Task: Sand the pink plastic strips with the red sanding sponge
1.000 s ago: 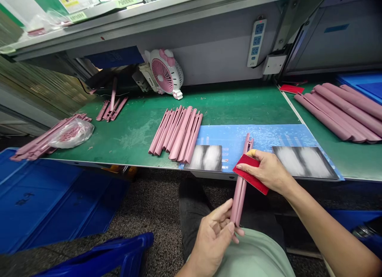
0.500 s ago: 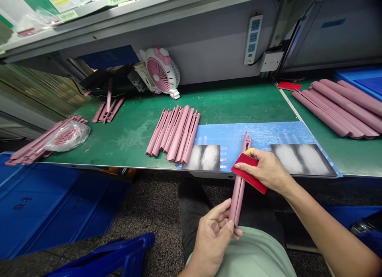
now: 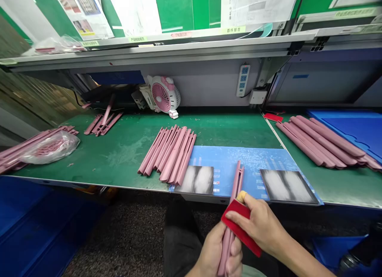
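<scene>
My left hand (image 3: 215, 251) is wrapped around the lower part of a long, slotted pink plastic shell (image 3: 236, 183), whose forked end points away from me over the table edge. In my right hand (image 3: 262, 225) is a flat red pad (image 3: 241, 225), pinched between thumb and fingers. The pad lies against the shell just above my left hand and covers part of it. Yellow wrapping (image 3: 241, 196) shows on one right finger. Left of my hands, several similar pink shells (image 3: 171, 153) lie side by side. More pink shells (image 3: 325, 144) are piled at the right.
A blue sheet (image 3: 238, 155) on the green table (image 3: 119, 153) carries two black-and-white patches (image 3: 289, 185). At the left lie a clear bag (image 3: 50, 148) of small pink parts and more shells. A pink-and-white fan (image 3: 163, 95) and a power strip (image 3: 243, 80) are at the back.
My left hand has moved up the shell from its lower end and now grips it close to the red pad. The camera view has tilted upward, showing more of the shelf.
</scene>
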Available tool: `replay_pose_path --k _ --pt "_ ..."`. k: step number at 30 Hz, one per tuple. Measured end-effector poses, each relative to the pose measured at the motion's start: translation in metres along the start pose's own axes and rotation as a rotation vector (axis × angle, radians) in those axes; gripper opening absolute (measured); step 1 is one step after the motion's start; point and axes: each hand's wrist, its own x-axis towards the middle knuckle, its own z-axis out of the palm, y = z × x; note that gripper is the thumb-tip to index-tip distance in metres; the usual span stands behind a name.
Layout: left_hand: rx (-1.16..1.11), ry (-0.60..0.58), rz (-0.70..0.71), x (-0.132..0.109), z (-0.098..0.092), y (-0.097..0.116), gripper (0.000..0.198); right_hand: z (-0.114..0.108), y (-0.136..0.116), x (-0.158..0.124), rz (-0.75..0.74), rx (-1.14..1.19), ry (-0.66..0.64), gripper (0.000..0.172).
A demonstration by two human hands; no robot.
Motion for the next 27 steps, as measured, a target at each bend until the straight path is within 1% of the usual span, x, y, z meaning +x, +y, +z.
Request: replay_pose_path --k 2,4,6,8,10,12,14,15,17,19,22,25,27 --pt "-0.011 -0.021 0.032 -0.011 -0.007 -0.007 0.065 -0.005 0.007 0.008 0.001 -0.027 0.01 0.032" --pt "-0.044 -0.012 0.103 -0.02 -0.012 -0.011 0.052 -0.014 0.018 0.027 0.034 -0.063 0.075 0.035" --pt "-0.046 -0.019 0.123 -0.025 -0.016 -0.011 0.053 -0.025 0.028 0.047 0.069 -0.108 0.128 0.036" --pt "-0.008 -0.024 0.112 -0.028 -0.018 -0.009 0.057 -0.033 0.034 0.063 0.069 -0.144 0.14 0.037" --pt "0.022 0.007 0.115 -0.029 -0.021 -0.007 0.059 -0.04 0.037 0.075 0.058 -0.18 0.158 0.037" --pt "0.066 0.051 0.131 -0.031 -0.022 -0.005 0.059 -0.047 0.039 0.085 0.064 -0.223 0.243 0.036" --pt "0.172 0.079 0.186 -0.031 -0.02 -0.003 0.054 -0.055 0.042 0.09 0.081 -0.245 0.361 0.033" --pt "0.241 0.087 0.221 -0.03 -0.018 -0.002 0.051 -0.058 0.043 0.09 0.088 -0.236 0.408 0.033" --pt "0.363 0.111 0.279 -0.028 -0.01 0.0 0.047 -0.063 0.043 0.083 0.1 -0.18 0.459 0.036" --pt "0.416 0.165 0.301 -0.026 0.0 0.002 0.052 -0.065 0.044 0.068 0.118 -0.104 0.483 0.041" --pt "0.418 0.252 0.294 -0.024 0.014 0.005 0.057 -0.068 0.048 0.041 0.207 0.056 0.576 0.045" --pt "0.354 0.274 0.262 -0.022 0.019 0.008 0.055 -0.071 0.06 0.02 0.321 0.178 0.717 0.05" --pt "0.291 0.268 0.255 -0.02 0.019 0.01 0.058 -0.071 0.067 0.008 0.352 0.272 0.73 0.051"
